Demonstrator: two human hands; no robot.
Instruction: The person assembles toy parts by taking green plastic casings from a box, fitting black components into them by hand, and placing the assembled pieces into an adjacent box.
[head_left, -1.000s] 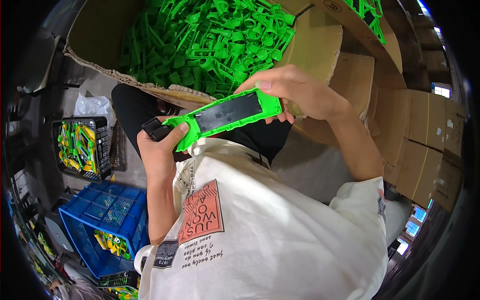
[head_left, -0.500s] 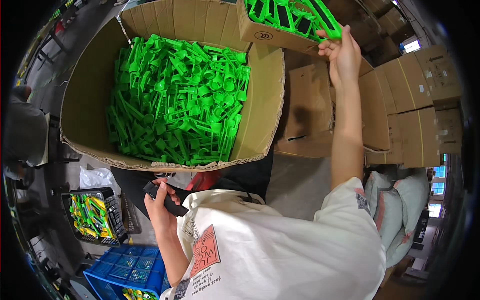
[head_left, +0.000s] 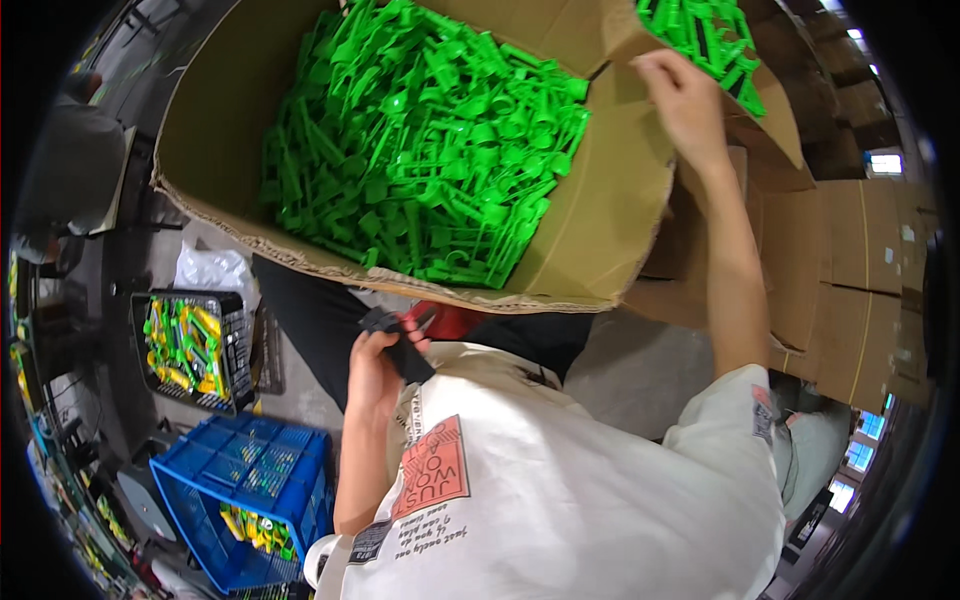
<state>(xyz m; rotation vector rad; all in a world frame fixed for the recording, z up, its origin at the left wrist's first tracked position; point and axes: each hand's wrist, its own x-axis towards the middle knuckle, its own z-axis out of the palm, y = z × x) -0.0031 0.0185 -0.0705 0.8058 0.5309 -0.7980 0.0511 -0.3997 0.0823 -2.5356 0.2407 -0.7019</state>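
Note:
My left hand (head_left: 372, 372) is closed round dark, flat rectangular pieces (head_left: 408, 358) in front of my shirt; their exact kind does not show. Out at the upper right, my right hand (head_left: 686, 100) hangs over the right wall of a large carton (head_left: 600, 235). Its fingers bend downward and are blurred, and no green part shows in them. Heaped inside that carton are many bright green plastic parts (head_left: 430, 150) with long stems and round cup-like ends. Beside my right hand, a smaller carton (head_left: 775, 130) holds green parts with black insets (head_left: 705, 40).
To the lower left stand a black crate (head_left: 240, 345) of yellow and green pieces and a blue crate (head_left: 235, 450) with similar pieces inside. A clear plastic bag (head_left: 215, 270) lies behind the black crate. Stacked cartons (head_left: 860, 240) and pale sacks (head_left: 815, 450) line the right side.
My right hand has drawn back from the smaller carton; the green part with a black inset is no longer seen in it. My left hand keeps the dark pieces. The whole view has shifted.

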